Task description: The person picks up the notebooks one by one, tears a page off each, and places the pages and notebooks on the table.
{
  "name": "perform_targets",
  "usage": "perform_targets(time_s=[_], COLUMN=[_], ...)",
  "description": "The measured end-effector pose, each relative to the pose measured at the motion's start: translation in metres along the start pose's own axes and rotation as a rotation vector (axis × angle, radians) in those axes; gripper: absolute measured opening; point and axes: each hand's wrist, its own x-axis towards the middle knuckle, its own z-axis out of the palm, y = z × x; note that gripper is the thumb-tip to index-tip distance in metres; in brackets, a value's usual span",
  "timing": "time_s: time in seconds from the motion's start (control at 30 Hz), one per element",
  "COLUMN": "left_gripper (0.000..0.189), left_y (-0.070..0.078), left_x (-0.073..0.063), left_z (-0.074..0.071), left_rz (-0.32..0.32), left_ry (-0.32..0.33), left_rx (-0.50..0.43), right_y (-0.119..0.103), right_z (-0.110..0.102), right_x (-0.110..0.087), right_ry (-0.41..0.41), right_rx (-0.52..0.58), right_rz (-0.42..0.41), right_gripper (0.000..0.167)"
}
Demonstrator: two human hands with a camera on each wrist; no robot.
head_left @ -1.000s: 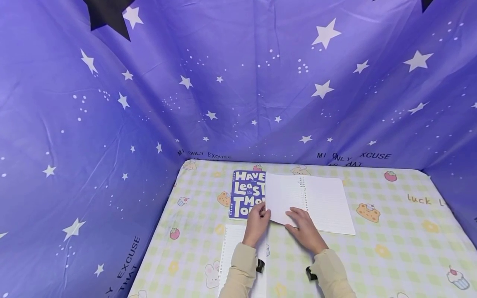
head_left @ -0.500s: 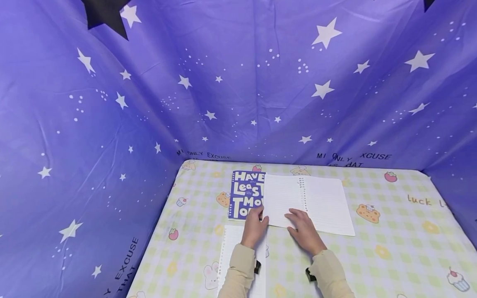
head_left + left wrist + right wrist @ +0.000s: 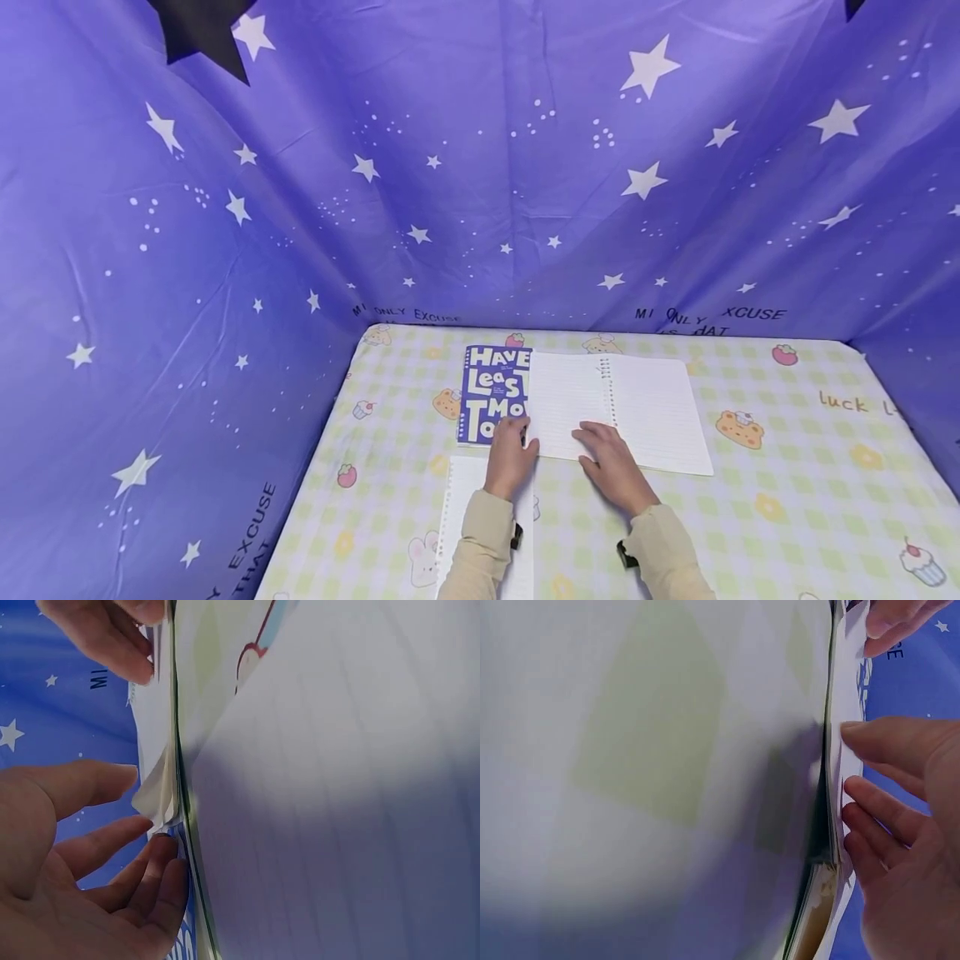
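An open spiral notebook (image 3: 660, 412) with lined white pages lies on the table, its ring binding running between the two pages. My left hand (image 3: 512, 457) is at the lower left corner of its left page. In the left wrist view the thumb and index finger (image 3: 112, 844) stand apart around a slightly curled page corner (image 3: 154, 791). My right hand (image 3: 611, 467) rests with relaxed fingers on the lower part of the left page, near the rings. A purple notebook (image 3: 495, 387) with large white lettering lies partly under the open one's left side.
A loose lined sheet (image 3: 461, 508) with punched holes lies at the front, partly under my left forearm. A checked, cartoon-printed cloth (image 3: 817, 475) covers the table. Purple star-printed curtains (image 3: 480, 192) stand behind it and at both sides.
The left page, raised at its lower left edge a second ago, has come down flatter. My left hand has eased slightly down and left; the right hand has stayed nearly still.
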Motion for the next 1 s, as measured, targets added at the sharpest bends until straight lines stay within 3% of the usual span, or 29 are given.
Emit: perform_targets(time_s=[0.27,0.63,1.0], left_gripper=[0.039,0.038,0.040], left_y=[0.010,0.032,0.050], left_x=[0.014,0.053,0.095], left_z=[0.000,0.010,0.032], left_rz=[0.034,0.111,0.189], left_ry=[0.011,-0.095,-0.185], left_rx=[0.073,0.124,0.235], right_y=[0.004,0.016,0.034], right_z=[-0.012,-0.027,-0.038], right_x=[-0.004,-0.015,-0.034], right_ry=[0.027,0.002,-0.042], right_rx=[0.029,-0.010,-0.023], right_rz=[0.098,0.212,0.203], right_gripper=[0.046,0.068,0.067])
